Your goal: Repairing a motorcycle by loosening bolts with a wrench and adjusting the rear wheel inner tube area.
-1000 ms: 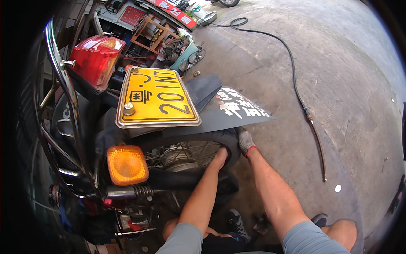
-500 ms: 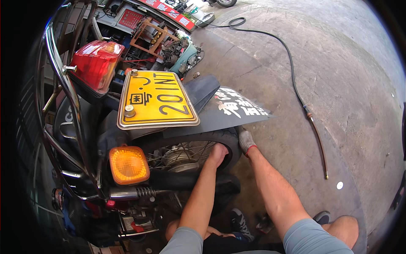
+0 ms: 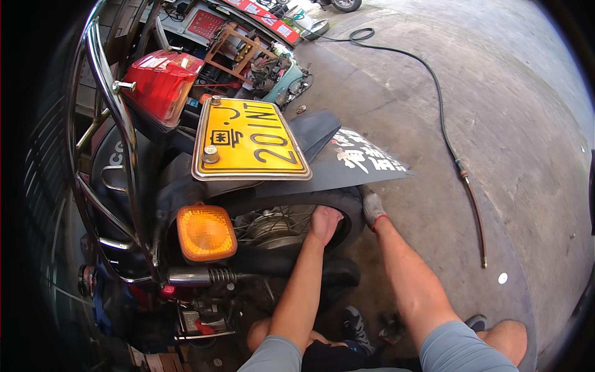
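My bare left hand (image 3: 326,224) reaches in beside the spokes, at the inner edge of the rear motorcycle tyre (image 3: 352,217). Its fingers look curled, and what they hold, if anything, is hidden. On the tyre's outer side is my right hand (image 3: 374,211), in a grey knitted glove with a red cuff. It rests against the tread under the black mudguard (image 3: 334,177), which hides its fingers. Between the spokes shows the metal wheel hub (image 3: 273,224). A yellow number plate (image 3: 251,139) sticks out above the wheel.
An orange indicator (image 3: 206,233), a red tail light (image 3: 162,85) and a chrome rack (image 3: 114,118) stand out at left. A dark hose (image 3: 441,105) with a brown metal-tipped end lies on the concrete at right. A teal bin of parts (image 3: 286,80) stands at the back.
The whole view has shifted slightly, so the motorcycle sits further right. Both hands stay at the tyre; my left hand has turned a little at the wrist.
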Demonstrator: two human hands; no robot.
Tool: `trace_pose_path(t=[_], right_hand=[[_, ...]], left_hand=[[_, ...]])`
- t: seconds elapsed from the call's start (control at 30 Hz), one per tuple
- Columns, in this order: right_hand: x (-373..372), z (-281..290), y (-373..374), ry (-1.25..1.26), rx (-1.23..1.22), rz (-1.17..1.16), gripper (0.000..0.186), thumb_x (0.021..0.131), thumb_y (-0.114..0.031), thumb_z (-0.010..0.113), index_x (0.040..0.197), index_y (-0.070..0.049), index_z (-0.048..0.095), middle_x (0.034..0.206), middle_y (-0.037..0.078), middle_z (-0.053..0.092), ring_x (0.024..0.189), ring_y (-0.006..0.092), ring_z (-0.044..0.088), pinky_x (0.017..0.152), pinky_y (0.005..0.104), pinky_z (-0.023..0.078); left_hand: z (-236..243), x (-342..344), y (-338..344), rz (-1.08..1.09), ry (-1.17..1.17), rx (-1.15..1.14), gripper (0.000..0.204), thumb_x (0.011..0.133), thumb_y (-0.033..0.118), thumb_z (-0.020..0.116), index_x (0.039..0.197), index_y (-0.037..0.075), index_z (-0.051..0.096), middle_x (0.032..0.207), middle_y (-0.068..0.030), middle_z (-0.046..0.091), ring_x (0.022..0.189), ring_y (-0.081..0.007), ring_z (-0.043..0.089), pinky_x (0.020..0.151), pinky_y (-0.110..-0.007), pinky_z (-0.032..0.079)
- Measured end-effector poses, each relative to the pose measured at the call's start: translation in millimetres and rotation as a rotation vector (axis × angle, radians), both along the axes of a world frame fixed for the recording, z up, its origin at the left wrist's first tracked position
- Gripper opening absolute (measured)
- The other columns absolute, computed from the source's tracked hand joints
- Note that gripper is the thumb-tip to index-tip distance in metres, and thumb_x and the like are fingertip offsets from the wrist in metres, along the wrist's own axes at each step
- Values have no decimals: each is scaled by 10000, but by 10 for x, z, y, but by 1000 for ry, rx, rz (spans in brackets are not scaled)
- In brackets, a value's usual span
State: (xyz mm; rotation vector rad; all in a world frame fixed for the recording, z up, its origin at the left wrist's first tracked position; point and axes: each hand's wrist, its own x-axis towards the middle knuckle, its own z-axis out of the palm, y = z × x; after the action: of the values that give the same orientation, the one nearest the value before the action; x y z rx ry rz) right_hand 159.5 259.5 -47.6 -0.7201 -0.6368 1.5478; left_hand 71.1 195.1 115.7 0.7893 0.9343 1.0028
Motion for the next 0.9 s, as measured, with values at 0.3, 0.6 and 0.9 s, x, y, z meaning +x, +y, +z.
trace_pose_path(t=[0.3, 0.6, 0.9], right_hand=[[109, 1045, -384, -121, -13, 46, 389, 911, -227, 421, 1143, 60, 547, 1104, 123, 594, 990, 198, 552, 872, 284, 412], [25, 394, -418, -58, -401, 180, 436, 898, -314, 435, 1115, 37, 575, 1097, 135, 601, 996, 219, 550, 904, 304, 377], [-65, 831, -260, -387, 6, 142, 417, 911, -266, 386, 1145, 41, 545, 1078, 149, 616, 1024, 241, 551, 895, 318, 392]], left_hand=[[747, -88, -231, 221, -208, 168, 357, 898, 328, 334, 1088, 128, 562, 1167, -61, 564, 1070, -238, 506, 928, -425, 344], [26, -239, -46, 286, -7, 117, 409, 943, 371, 290, 1109, 80, 523, 1141, -76, 554, 1038, -227, 511, 916, -371, 366], [-849, -720, -301, 410, 901, -94, 340, 926, 342, 321, 699, 134, 465, 676, 23, 430, 634, -138, 399, 619, -292, 328]])
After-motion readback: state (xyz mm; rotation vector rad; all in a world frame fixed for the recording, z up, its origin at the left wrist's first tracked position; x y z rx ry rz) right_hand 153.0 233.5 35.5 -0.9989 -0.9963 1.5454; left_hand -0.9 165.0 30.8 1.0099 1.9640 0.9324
